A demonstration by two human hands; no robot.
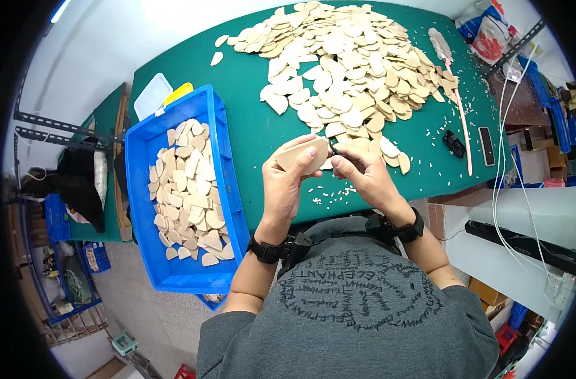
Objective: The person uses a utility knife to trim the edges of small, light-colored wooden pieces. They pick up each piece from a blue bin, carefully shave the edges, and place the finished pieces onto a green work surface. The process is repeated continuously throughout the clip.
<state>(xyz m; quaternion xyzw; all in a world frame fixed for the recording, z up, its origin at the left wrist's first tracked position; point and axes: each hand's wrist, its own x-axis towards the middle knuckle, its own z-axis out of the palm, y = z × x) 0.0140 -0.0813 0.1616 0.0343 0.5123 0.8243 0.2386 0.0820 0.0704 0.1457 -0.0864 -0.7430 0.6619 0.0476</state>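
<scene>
My left hand [283, 183] grips a flat beige half-round pad [295, 156] between thumb and fingers, tilted up over the near edge of the green table. Close beside it, my right hand [368, 175] is closed round a small dark tool [332, 149] whose tip meets the pad's right edge. Fingers hide most of that tool, so its kind cannot be made out. Just beyond both hands spreads a large heap of similar beige pads [354, 82]. Little pale scraps [333, 194] lie on the tabletop below the hands.
Left of me, a blue crate [223, 167] holds many more pads. Behind it sit a white lid [152, 95] and something yellow [178, 93]. On the right lie a pink-handled duster [463, 126], a black gadget [453, 144] and a phone [487, 146]. White cables [504, 145] hang nearby.
</scene>
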